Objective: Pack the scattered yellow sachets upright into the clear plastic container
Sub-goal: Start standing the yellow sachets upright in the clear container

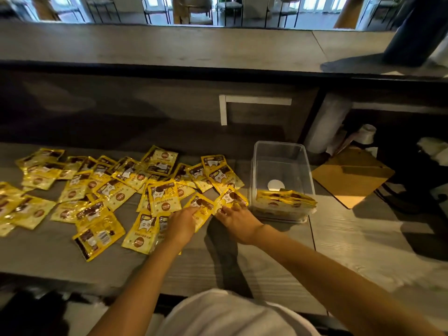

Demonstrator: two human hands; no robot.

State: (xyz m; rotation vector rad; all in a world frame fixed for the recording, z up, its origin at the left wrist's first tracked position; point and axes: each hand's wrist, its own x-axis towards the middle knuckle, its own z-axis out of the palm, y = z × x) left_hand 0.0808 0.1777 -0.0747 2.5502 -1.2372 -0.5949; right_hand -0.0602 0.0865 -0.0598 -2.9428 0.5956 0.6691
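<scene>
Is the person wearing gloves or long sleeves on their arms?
No gloves: the left hand and right hand are bare. No sleeves, watch or rings show below the elbows. The person wears a white top.

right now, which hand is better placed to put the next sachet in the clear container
Likely right. The right hand touches the sachet lying closest to the clear container; the left hand sits farther from it, on another sachet.

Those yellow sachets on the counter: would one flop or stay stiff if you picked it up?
Probably floppy: the yellow sachets lie flat and crinkled. Their glossy film looks slippery, so they may slide apart. Likely light, being thin.
</scene>
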